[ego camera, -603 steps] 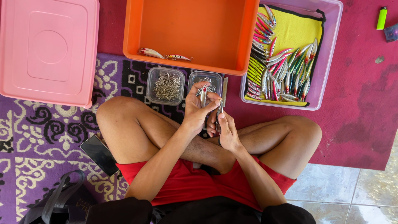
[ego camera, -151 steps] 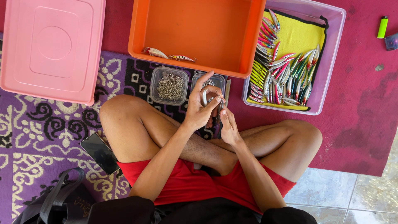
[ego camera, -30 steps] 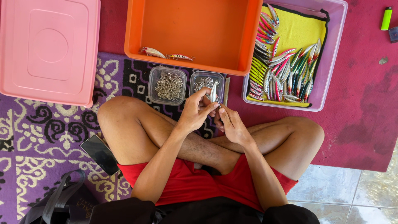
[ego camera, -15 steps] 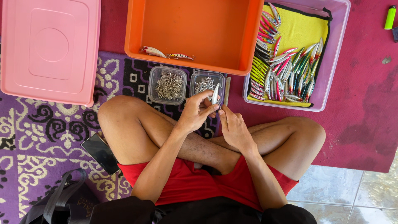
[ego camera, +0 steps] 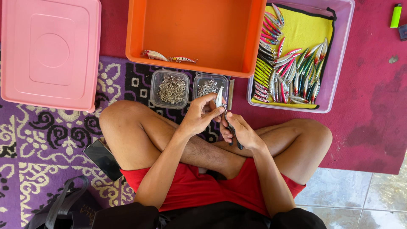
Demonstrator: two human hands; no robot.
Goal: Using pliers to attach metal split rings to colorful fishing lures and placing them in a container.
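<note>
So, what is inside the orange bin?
Inside the orange bin lie two fishing lures, end to end near its front wall; the rest of its floor shows bare. The top of the bin is cut off by the picture's edge, so that part cannot be seen.

slim silver fishing lure (ego camera: 219, 96) held upright between fingers (ego camera: 210, 111).

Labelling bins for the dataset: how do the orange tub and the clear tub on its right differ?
The orange tub is opaque and nearly bare, holding two fishing lures by its near wall. The clear tub is see-through, lined with a yellow cloth and packed with many lures. Both are open, lidless and rectangular.
</note>
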